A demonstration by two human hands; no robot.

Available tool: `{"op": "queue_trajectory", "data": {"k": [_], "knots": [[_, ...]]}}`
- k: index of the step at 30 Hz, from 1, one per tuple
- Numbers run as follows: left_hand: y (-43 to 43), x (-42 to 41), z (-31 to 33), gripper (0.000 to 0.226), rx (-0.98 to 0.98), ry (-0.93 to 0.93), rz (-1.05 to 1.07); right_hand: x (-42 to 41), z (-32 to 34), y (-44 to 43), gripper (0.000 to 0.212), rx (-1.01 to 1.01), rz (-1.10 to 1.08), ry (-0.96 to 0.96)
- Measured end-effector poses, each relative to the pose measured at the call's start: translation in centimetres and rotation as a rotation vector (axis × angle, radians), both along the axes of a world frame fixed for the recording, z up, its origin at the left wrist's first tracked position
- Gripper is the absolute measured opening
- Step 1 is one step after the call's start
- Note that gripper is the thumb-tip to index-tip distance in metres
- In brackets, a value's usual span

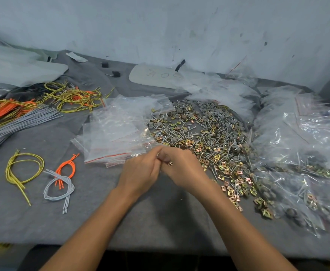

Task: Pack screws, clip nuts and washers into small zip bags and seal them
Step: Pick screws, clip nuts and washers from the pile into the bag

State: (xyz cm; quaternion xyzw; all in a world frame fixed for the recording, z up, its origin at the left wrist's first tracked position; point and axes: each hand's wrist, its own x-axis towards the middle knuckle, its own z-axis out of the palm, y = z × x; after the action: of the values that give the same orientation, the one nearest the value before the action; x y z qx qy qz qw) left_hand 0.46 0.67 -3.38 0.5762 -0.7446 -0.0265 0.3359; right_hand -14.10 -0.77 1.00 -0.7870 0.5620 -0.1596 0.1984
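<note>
A wide heap of screws, brass-coloured clip nuts and grey washers [205, 132] covers the grey cloth at centre right. Empty small zip bags [113, 132] with red seal lines lie in a loose stack left of the heap. My left hand [140, 171] and my right hand [181, 169] meet just in front of that stack, fingers curled together. My right hand pinches a clip nut [170, 163] that peeks out between the fingers. What my left hand's fingers grip is hidden where the hands touch.
Filled zip bags [301, 153] pile up at the right. Yellow [23, 169], orange [67, 167] and grey [60, 186] wire loops lie at the left, with larger wire bundles [23, 106] behind. The table's front edge [160, 249] runs below my forearms. A wall stands behind.
</note>
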Motion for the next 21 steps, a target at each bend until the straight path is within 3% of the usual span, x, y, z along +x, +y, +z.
{"op": "queue_trajectory", "data": {"k": [13,21], "knots": [[-0.2,-0.1,-0.3,0.05,-0.029,0.047,-0.008,0.1,-2.6,2.5,0.016,-0.239,-0.011,-0.183],[-0.1,0.1,-0.2,0.061,-0.067,0.075,-0.019,0.3,-2.8,1.9,0.016,-0.014,0.06,-0.122]]}}
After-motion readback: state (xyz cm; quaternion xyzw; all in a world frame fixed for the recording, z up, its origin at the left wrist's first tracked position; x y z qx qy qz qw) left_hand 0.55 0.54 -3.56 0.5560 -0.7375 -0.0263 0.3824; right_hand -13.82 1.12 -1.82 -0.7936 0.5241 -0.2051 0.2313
